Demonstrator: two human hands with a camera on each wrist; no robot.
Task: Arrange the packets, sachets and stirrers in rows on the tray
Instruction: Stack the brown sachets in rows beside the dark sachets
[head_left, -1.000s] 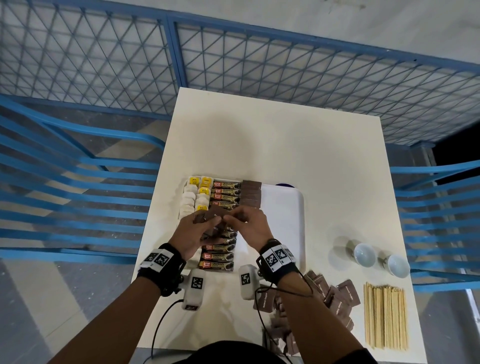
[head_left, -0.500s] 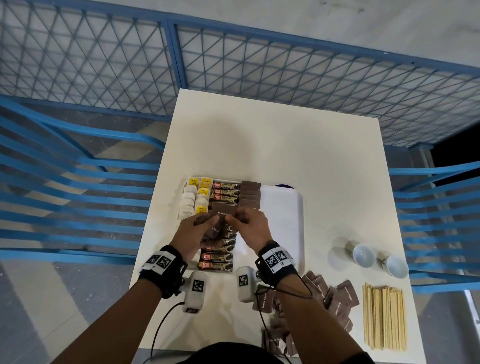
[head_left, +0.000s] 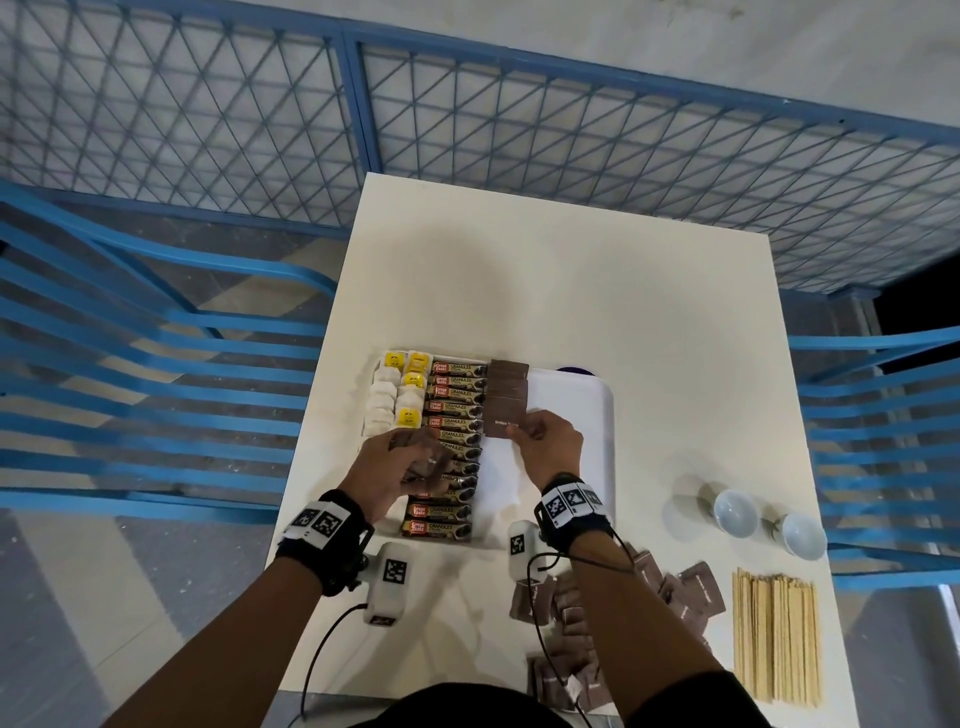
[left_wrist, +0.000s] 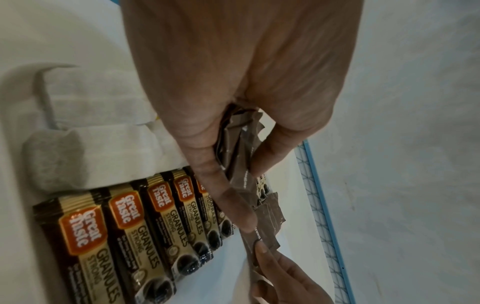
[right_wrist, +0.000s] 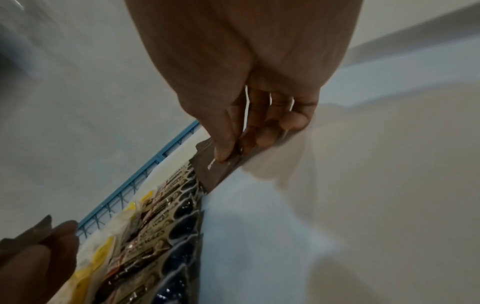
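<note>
Pinching a brown sachet (head_left: 503, 427), right hand (head_left: 551, 448) over tray (head_left: 582, 410).

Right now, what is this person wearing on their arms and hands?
Both hands, left and right, are bare, without gloves, and the forearms show no sleeves. Each wrist carries a black band with white square tags printed in black block patterns. A small white box with one such tag hangs beneath each wrist, trailing thin black cables.
</note>
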